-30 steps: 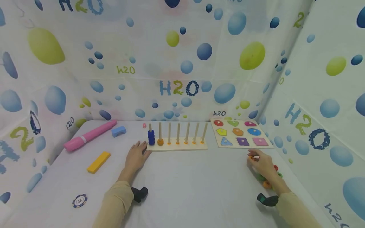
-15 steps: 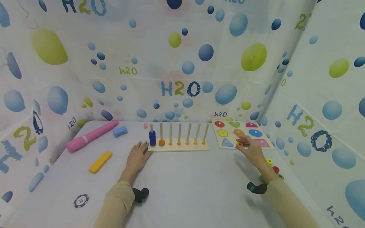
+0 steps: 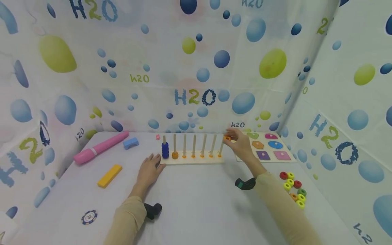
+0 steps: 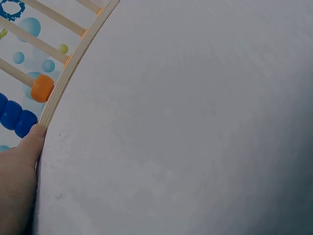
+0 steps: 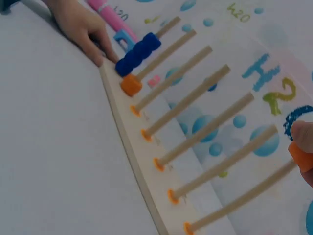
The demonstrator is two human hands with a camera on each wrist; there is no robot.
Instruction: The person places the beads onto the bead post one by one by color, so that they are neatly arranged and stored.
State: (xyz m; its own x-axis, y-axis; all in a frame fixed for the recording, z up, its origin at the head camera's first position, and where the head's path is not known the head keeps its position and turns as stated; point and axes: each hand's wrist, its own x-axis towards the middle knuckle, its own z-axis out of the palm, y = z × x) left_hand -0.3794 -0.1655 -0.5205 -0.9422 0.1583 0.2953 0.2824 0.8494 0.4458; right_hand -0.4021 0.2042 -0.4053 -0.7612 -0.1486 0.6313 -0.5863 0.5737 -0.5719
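Moved since half a second ago: right hand (image 3: 241, 144), from above the shape puzzle board (image 3: 262, 136) leftward to the rightmost peg (image 3: 221, 148) of the wooden counting stand (image 3: 193, 162), together with an orange ring bead (image 3: 227, 138). Pinched now between thumb and fingers, that ring bead, just at the upper end of the peg; whether already around the peg or only touching it, not possible to tell. Left hand (image 3: 149, 171) unmoved, laid on the surface (image 3: 196, 197) with fingers extended and nothing in the grasp, thumb touching the left end of the stand.

On the stand, seven upright pegs: around the leftmost, a stack of blue beads (image 3: 165, 150); around the second, one orange bead (image 3: 175, 155); at the foot of each other peg, a small orange collar. To the right, near the right sleeve (image 3: 275, 200), a loose group of red, yellow, green and orange beads (image 3: 297, 184). Behind the right hand, partly covered by it, the puzzle board.

At left, a pink tube (image 3: 101, 148) with white band, lying slantwise; near its far end, a blue arch block (image 3: 131, 143); closer, a yellow bar (image 3: 109, 176); closest, a poker chip (image 3: 89, 217), flat.
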